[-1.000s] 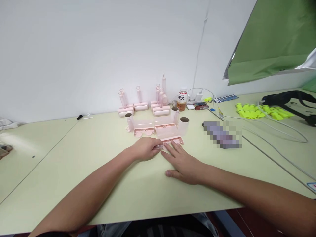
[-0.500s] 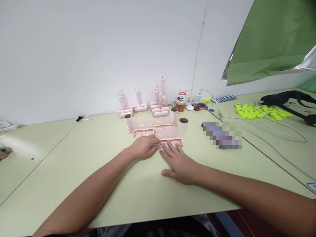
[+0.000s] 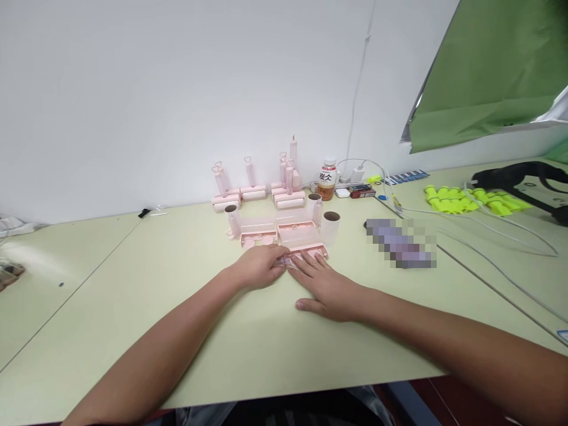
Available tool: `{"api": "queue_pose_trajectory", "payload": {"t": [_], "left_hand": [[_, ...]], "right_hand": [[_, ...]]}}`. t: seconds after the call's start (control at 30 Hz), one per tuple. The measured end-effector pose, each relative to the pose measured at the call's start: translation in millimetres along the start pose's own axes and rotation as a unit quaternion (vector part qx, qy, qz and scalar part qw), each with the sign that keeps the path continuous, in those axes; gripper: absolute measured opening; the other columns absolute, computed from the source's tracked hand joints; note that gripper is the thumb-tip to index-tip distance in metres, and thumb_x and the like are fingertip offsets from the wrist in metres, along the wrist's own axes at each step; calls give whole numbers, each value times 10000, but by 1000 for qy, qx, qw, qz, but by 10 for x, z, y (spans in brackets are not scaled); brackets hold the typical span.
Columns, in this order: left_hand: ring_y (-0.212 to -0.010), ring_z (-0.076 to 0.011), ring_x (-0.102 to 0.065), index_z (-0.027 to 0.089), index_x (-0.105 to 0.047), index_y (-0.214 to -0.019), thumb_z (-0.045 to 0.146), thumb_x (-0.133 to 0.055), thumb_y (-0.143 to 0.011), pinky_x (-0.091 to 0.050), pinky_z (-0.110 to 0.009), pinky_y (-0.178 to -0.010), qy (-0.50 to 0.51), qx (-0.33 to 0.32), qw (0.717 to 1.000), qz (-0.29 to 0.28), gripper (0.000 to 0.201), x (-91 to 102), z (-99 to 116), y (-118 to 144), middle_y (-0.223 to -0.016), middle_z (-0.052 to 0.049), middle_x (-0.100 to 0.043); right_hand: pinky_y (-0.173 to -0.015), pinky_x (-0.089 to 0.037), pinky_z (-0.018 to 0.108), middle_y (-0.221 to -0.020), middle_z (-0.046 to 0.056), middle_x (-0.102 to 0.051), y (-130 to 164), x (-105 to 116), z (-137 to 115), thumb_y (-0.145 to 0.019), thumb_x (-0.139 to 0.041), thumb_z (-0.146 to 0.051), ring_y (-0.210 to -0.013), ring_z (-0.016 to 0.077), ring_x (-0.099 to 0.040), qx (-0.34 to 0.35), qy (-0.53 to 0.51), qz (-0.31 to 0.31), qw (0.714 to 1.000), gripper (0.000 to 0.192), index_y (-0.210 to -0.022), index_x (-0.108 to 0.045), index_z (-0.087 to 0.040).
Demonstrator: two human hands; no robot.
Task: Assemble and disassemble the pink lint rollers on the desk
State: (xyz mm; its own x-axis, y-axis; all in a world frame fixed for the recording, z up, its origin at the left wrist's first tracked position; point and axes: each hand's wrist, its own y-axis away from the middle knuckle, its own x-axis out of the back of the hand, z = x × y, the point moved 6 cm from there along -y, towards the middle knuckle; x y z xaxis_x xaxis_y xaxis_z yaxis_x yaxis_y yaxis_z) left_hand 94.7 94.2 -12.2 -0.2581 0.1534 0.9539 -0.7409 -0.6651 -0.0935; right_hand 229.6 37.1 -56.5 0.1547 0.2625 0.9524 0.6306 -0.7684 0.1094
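My left hand (image 3: 261, 266) is closed around a clear pinkish handle (image 3: 281, 261), mostly hidden by the fingers. My right hand (image 3: 326, 284) lies spread, its fingertips pressing on a pale pink lint roller case (image 3: 323, 251) at the handle's end. Whether handle and case are joined is hidden under the fingers. Just behind my hands sit two open pink cases, one on the left (image 3: 258, 238) and a larger one (image 3: 296, 228). Near them stand white paper rolls with brown cores, one at the right (image 3: 331, 228), and a loose handle (image 3: 234, 223) stands at the left.
Several pink lint rollers (image 3: 289, 200) with upright heart-topped handles line the wall. A drink bottle (image 3: 327, 179), cables and a small red box (image 3: 362, 191) are beside them. To the right lie a blurred-out object (image 3: 399, 244), yellow-green pieces (image 3: 452, 199) and a black strap-like item (image 3: 519, 177).
My right hand has shifted slightly up and right, its fingers still on the case. The left hand keeps its hold on the handle. The view has moved a little.
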Motion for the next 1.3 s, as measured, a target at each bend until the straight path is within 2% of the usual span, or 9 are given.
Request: {"api": "queue_pose_trajectory", "payload": {"t": [0.2,0.37,0.53,0.63,0.73,0.8,1.0,1.17,1.3], "left_hand": [[-696,-176,-585,191,-430,-1240,236,-524,-830,-396,-269,-589,74,61,994,42,423,139,138,167,-799,-2,-640],[-571,-113,-450,210,-455,-810,345,-547,-881,-346,-248,-549,282,50,941,182,178,308,438,393,-649,40,-484],[-619,-139,-528,219,-451,-797,462,-553,-891,-433,-279,-579,533,-38,784,317,279,383,676,539,-690,10,-536],[-666,-145,-532,206,-524,-776,454,-596,-861,-444,-294,-638,500,-36,777,381,272,396,610,591,-708,-3,-548],[-587,-120,-476,182,-558,-697,446,-644,-810,-408,-269,-584,467,58,820,326,299,267,421,541,-632,6,-532],[-495,-96,-411,173,-559,-671,486,-630,-801,-356,-245,-506,510,112,818,243,347,109,318,488,-538,24,-501],[-366,-67,-314,150,-604,-709,631,-591,-780,-232,-203,-396,625,129,745,192,487,-84,285,440,-390,59,-412],[-304,-61,-234,191,-455,-577,745,-394,-830,-202,-199,-332,738,108,646,163,612,-38,324,441,-381,67,-332],[-453,-93,-484,164,-543,-665,716,-507,-812,-375,-211,-420,639,74,743,186,572,40,302,467,-566,4,-540]], "right_hand": [[-1156,-192,583,-1554,212,-303,63,86,-17,-911,-496,-527,-1461,385,-174,19,-33,118,992,722,-1482,-367,-106],[-985,-434,447,-1218,154,-623,119,357,-210,-900,-554,-427,-1132,281,-552,39,-166,233,957,426,-1228,-570,-156],[-675,-449,271,-795,3,-580,-15,291,-575,-873,-597,-500,-732,143,-527,127,-398,99,903,327,-884,-574,-174],[-558,-337,223,-622,-59,-410,-88,213,-636,-855,-611,-519,-589,90,-392,129,-442,62,886,413,-674,-454,-182],[-528,-274,222,-573,-74,-355,-117,187,-525,-809,-663,-515,-550,81,-334,71,-412,97,903,460,-615,-408,-185],[-532,-274,223,-576,-69,-377,-104,192,-465,-806,-664,-507,-554,85,-344,55,-404,108,907,436,-620,-441,-182],[-526,-327,219,-600,-49,-477,-15,266,-447,-823,-597,-606,-546,95,-417,85,-488,77,865,455,-691,-520,-177],[-602,-397,211,-687,-10,-637,95,301,-595,-875,-620,-434,-637,113,-572,163,-372,20,914,298,-732,-619,-173],[-568,-372,213,-633,-17,-592,116,460,-513,-906,-567,-440,-571,105,-511,162,-306,61,936,336,-706,-598,-172]]}}
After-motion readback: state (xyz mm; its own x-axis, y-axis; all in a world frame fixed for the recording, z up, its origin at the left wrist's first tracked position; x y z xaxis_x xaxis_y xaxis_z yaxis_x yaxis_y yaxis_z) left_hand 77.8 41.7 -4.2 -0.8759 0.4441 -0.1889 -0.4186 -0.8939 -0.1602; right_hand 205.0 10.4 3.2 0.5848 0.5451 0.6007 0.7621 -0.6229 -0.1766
